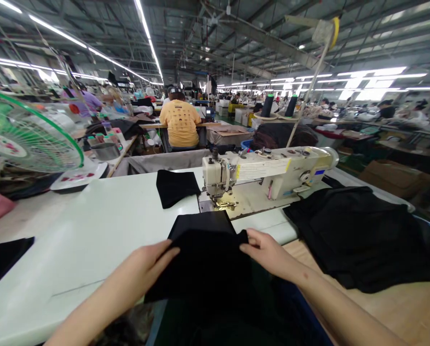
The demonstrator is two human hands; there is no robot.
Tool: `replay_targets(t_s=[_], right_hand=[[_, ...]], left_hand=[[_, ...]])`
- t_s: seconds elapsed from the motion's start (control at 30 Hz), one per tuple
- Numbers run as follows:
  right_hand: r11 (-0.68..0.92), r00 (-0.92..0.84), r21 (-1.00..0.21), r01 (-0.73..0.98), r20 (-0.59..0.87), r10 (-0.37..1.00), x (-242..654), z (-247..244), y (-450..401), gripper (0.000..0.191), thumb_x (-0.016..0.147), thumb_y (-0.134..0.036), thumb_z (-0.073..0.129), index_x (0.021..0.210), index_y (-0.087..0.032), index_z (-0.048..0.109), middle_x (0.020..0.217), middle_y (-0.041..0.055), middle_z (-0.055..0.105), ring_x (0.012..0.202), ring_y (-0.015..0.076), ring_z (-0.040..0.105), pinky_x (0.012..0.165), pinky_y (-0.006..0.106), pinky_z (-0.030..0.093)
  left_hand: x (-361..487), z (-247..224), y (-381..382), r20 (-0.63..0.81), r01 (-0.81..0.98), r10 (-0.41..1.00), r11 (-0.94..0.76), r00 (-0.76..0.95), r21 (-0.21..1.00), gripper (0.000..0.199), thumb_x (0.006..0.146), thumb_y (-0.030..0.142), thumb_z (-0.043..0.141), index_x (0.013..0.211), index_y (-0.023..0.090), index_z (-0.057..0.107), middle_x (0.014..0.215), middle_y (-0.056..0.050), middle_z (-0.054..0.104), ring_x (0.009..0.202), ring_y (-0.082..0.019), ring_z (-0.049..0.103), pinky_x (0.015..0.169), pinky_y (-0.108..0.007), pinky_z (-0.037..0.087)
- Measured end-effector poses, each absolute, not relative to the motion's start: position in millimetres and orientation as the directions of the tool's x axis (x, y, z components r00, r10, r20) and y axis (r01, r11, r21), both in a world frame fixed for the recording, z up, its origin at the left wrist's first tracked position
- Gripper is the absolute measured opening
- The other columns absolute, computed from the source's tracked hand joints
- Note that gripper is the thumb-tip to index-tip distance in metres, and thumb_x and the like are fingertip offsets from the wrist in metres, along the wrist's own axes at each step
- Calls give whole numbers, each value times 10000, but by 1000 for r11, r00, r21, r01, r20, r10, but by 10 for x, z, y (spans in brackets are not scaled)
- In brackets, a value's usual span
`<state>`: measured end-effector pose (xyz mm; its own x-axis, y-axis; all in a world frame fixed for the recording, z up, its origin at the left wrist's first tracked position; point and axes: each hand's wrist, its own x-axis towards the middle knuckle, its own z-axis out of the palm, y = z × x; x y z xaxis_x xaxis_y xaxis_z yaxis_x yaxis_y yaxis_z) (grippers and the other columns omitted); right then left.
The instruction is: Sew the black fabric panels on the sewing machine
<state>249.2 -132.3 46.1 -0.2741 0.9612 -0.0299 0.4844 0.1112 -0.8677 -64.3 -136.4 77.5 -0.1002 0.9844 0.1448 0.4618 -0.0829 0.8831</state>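
A black fabric piece (pixel 204 254) stretches between my two hands at the table's front edge, its far part lying flat on the white table. My left hand (pixel 155 262) pinches its left edge between thumb and fingers. At its upper right corner, my right hand (pixel 260 245) is closed on the cloth. Just beyond the fabric stands a white sewing machine (pixel 265 173), its lit needle area (pixel 224 204) a little away from the cloth. A smaller black piece (pixel 177 187) lies left of the machine head.
Black fabric pieces (pixel 366 235) are piled at the right, and another black piece (pixel 6 259) lies far left. A green-rimmed fan (pixel 27 134) stands back left. Beyond the table sits a person in a yellow shirt (pixel 181 122). A thread stand (pixel 309 91) rises behind the machine.
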Motion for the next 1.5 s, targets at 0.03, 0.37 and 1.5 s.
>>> replay_targets(t_s=[0.03,0.37,1.5], right_hand=[[150,-236,-845,513,29,971,2423,389,-1160,93,867,-215,591,808,-196,660,690,-30,632,677,162,611,640,263,472],[136,13,-783,607,180,984,1995,-5,-305,166,705,-110,681,613,-210,584,833,42,603,939,238,564,944,399,403],[4,204,-910,-414,-88,975,2382,444,-940,307,548,-379,927,761,-216,780,772,50,776,774,235,747,731,294,628]], left_hand=[[-632,768,-1164,113,582,993,-68,-43,810,225,621,415,772,558,261,621,532,-17,611,519,-230,574,553,-300,403],[-557,388,-235,1,900,999,-43,47,434,169,716,197,623,660,230,467,768,-66,617,773,-262,615,746,-348,449],[-257,920,-1145,33,-210,948,-103,-316,972,234,631,333,857,743,163,742,765,-30,719,717,-143,608,710,-246,468]])
